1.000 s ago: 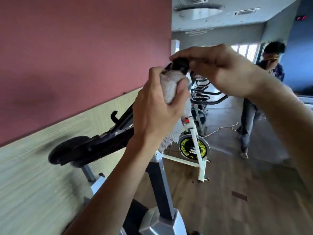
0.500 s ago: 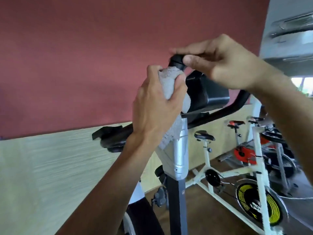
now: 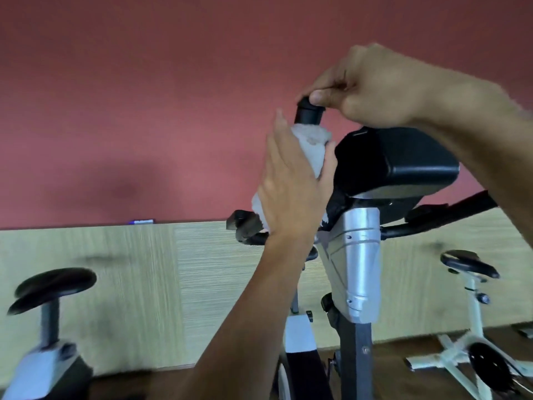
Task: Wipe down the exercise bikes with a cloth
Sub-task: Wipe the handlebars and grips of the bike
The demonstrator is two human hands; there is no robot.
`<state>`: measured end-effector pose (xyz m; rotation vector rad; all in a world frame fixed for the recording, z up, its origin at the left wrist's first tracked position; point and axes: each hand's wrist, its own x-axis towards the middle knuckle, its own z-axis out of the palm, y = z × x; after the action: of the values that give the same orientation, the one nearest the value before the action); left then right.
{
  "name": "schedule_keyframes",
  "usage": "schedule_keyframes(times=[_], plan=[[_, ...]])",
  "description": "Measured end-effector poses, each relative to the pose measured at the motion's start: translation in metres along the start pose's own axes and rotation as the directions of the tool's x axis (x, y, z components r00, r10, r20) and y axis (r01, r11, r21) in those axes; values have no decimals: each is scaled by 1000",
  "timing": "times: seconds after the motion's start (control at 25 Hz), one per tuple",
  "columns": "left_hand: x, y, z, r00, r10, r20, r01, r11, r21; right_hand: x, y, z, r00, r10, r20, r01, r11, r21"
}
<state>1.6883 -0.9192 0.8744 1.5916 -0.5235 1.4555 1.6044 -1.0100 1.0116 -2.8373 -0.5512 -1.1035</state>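
The step in hand looks like wiping the upright handlebar grip of the nearest exercise bike. The left hand wraps a pale cloth round the bar, fingers and thumb curled about it, the cloth bunched between palm and bar and hanging a little below the hand. Just above the cloth the black tip of the grip stands bare, and the right hand pinches that tip between thumb and fingers, seemingly to steady it. Just right of the wrapped hand sits the black console on its silver post.

The next move probably calls for sliding or twisting the cloth along the bar, and the right hand must let go if the tip is to be wiped.

No brand, label or writing can be read; motion blur softens everything.
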Motion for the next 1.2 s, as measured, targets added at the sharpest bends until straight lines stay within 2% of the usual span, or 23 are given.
schedule_keyframes(times=[0.2, 0.32, 0.44, 0.56, 0.72, 0.8, 0.92, 1.0, 1.12, 1.2], plan=[[10, 9, 0, 999, -29, -23, 29, 1000, 3, -3, -2, 7, 1000, 5, -30, -5, 1000, -17], [24, 22, 7, 999, -15, -32, 15, 1000, 7, -9, 3, 9, 999, 27, -42, -25, 998, 60], [0, 5, 1, 998, -19, -54, 18, 1000, -9, -15, -1, 12, 998, 38, -51, -32, 992, 122], [-14, -4, -2, 999, -1, -32, 0, 1000, -29, -19, -4, 7, 999, 41, -18, -39, 996, 77], [17, 18, 7, 998, 24, -58, -22, 999, 39, -18, -1, 2, 996, 88, 16, -90, 983, 159], [10, 11, 9, 994, 16, -106, -10, 999, 53, -17, -2, 2, 998, 66, 20, -68, 987, 145], [-23, -7, 4, 996, -38, -76, 39, 999, 4, -17, 1, 9, 1000, 4, -3, -3, 999, 33], [-15, -5, 3, 999, -28, -30, 28, 1000, -5, -16, 4, 14, 999, -41, -34, 40, 999, -25], [23, 12, 4, 1000, 16, -6, -16, 999, 36, -11, 7, 19, 990, -70, -119, 68, 997, -25], [23, 15, 5, 999, 25, -36, -23, 999, 45, -10, 13, 25, 985, -51, -163, 54, 998, 14]])
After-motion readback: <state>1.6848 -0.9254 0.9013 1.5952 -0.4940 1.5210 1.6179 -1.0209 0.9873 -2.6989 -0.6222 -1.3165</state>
